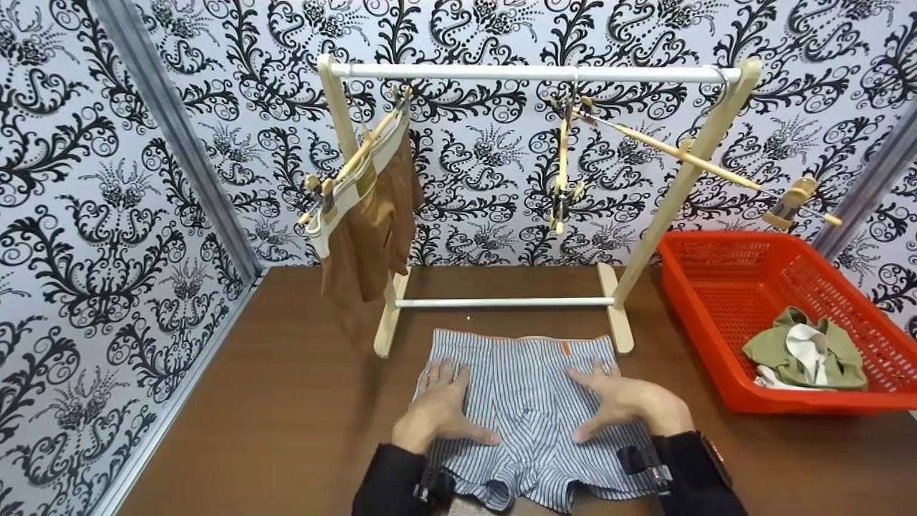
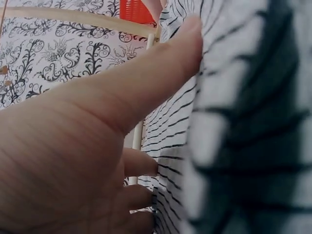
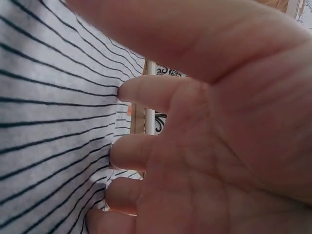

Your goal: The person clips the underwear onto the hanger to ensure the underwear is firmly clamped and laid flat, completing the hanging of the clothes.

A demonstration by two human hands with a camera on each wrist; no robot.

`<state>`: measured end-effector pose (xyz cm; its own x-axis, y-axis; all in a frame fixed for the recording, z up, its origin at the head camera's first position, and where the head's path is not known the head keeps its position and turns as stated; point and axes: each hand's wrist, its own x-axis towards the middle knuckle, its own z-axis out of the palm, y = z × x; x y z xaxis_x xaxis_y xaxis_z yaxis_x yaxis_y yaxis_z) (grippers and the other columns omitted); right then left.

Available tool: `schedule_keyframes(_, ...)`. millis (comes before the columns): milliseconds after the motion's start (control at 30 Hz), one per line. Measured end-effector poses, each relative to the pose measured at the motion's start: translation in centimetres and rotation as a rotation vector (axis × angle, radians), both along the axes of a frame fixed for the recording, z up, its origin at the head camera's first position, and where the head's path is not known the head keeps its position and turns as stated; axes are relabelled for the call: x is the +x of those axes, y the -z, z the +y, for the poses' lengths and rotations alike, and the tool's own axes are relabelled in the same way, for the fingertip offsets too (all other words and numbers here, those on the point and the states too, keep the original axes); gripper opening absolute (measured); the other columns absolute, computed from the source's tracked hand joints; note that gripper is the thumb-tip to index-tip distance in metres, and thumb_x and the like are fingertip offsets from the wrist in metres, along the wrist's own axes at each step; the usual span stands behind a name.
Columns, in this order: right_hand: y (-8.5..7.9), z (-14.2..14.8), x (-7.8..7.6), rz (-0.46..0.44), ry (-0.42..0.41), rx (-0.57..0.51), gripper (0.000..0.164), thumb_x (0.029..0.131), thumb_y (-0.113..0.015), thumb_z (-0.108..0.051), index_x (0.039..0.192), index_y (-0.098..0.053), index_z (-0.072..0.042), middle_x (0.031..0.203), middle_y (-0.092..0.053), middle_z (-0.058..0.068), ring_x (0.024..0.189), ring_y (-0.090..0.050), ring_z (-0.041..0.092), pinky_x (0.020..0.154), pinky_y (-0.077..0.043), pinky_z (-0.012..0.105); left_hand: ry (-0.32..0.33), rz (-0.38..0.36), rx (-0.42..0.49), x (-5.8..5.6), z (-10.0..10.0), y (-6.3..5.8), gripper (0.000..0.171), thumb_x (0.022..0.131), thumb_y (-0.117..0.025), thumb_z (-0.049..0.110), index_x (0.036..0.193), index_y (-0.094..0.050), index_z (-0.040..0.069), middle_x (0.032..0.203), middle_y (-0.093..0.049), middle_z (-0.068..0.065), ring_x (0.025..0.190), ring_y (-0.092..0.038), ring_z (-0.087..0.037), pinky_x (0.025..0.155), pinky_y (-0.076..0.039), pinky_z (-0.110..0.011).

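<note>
Striped shorts [image 1: 530, 387] lie spread on the brown table, waistband toward the rack and leg openings toward the person. My left hand [image 1: 448, 408] rests on their left side, fingers spread and thumb pointing inward. On the opposite side my right hand [image 1: 627, 401] touches the cloth with its fingers apart. In the left wrist view the thumb [image 2: 175, 53] presses on the striped fabric [image 2: 170, 146]. The right wrist view has the fingertips [image 3: 127, 91] against the striped cloth [image 3: 53, 122]. Some creases run through the middle of the shorts, near the crotch.
Behind the shorts stands a wooden rack with a white rail [image 1: 530, 72]. Brown pants [image 1: 380, 222] hang from a clip hanger at its left. Two bare clip hangers [image 1: 562, 165] hang further right. A red basket [image 1: 706, 344] at the right holds a green and white garment [image 1: 806, 351].
</note>
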<state>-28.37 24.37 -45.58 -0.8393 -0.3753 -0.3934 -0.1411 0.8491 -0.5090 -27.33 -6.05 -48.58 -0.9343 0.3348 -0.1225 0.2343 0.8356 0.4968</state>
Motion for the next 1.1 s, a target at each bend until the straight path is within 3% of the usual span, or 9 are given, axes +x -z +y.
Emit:
schedule_keyframes(333,0.8,-1.1,-0.1,0.039,-0.002,0.051,0.115,0.069,-0.092,-0.036,0.161,-0.028,-0.016,0.159,0.007,0.039,0.144,0.008,0.060,0.104,-0.004,0.081,-0.025,-0.022,-0.026,0.1,-0.2,0.1,0.132,0.064,-0.089,0.062,0.158,-0.024,-0.003,0.160,-0.007,-0.038,0.149,0.001,-0.052,0.120,-0.006,-0.059)
schedule_keyframes(633,0.8,-0.8,-0.3,0.041,-0.021,0.010,0.115,0.068,-0.092,-0.030,0.161,-0.027,-0.014,0.159,0.008,0.039,0.145,0.011,0.056,0.109,0.000,0.076,0.000,-0.022,-0.023,-0.2,-0.5,0.7,0.135,0.063,-0.084,0.071,0.159,-0.022,-0.001,0.161,-0.003,-0.037,0.150,0.005,-0.050,0.121,-0.001,-0.058)
schedule_keyframes(867,0.9,0.0,-0.6,0.074,-0.041,-0.023,0.114,0.069,-0.092,-0.028,0.161,-0.026,-0.012,0.159,0.006,0.039,0.145,0.010,0.057,0.111,0.002,0.073,-0.030,-0.038,-0.036,0.2,0.0,-0.2,0.132,0.065,-0.084,0.069,0.159,-0.023,-0.001,0.162,-0.006,-0.036,0.150,0.002,-0.049,0.121,-0.003,-0.056)
schedule_keyframes(1100,0.6,0.3,-0.7,0.092,-0.062,-0.048,0.110,0.072,-0.090,-0.032,0.160,-0.028,-0.008,0.158,0.001,0.041,0.144,0.007,0.059,0.110,0.000,0.075,-0.035,-0.024,-0.048,0.3,0.2,-0.3,0.131,0.065,-0.085,0.068,0.159,-0.024,-0.001,0.161,-0.007,-0.036,0.150,0.000,-0.050,0.121,-0.006,-0.058)
